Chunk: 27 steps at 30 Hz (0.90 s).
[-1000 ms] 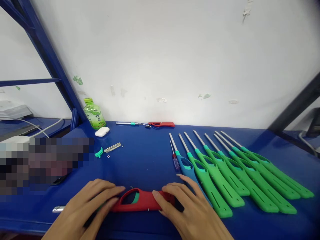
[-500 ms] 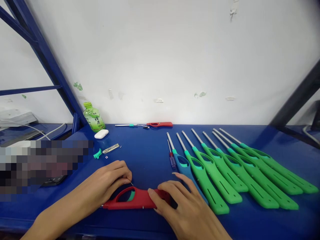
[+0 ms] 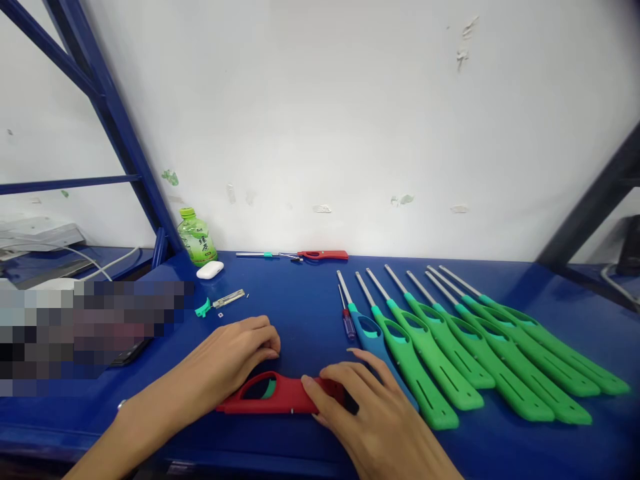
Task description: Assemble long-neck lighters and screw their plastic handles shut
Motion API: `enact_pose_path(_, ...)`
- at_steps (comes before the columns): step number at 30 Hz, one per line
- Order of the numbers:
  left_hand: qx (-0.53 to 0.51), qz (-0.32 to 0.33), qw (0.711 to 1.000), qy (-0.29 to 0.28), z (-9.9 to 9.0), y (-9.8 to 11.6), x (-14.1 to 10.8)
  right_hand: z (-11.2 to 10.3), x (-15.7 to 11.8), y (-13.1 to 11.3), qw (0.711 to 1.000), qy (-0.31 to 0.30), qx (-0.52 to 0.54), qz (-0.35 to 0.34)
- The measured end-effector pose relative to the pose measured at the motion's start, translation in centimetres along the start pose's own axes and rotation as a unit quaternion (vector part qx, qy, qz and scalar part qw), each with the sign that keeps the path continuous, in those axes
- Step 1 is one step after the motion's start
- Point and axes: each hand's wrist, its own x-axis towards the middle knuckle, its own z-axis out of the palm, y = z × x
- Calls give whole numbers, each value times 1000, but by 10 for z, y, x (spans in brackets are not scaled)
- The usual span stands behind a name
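Left of the blue lighter (image 3: pixel 379 348) and on its near side, the red lighter (image 3: pixel 291 393) lay flat on the desk (image 3: pixel 295 293). The left hand (image 3: pixel 245 348) had just left the red lighter's barrel end and drawn in its fingers, also left of the blue lighter; whether they pinched anything could not be told. That seemed to leave the steadying to the right hand (image 3: pixel 373 410), just beside the blue lighter's handle, its thumb and fingers closed over the red lighter's butt.

Counted from the blue lighter, the only one of its colour: seven green lighters (image 3: pixel 420 377) fanned out to its right; one screwdriver (image 3: pixel 348 325) just left of it; and, farther left and back, one second red lighter (image 3: pixel 327 255), one bottle (image 3: pixel 197 240), one white case (image 3: pixel 210 270) and one green trigger piece (image 3: pixel 203 308).
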Motion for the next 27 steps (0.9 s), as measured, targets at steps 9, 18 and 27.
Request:
enact_pose_path(9,63,25,992,108,-8,-6,4,0,2,-1,1000,1,14,1)
enact_pose_path(18,-127,-24,991,40,4,50,-3,-23,3,1,991,79,70,78)
enact_pose_path(27,-284,-45,957,34,28,70,-13,-27,9,2,974,91,189,86)
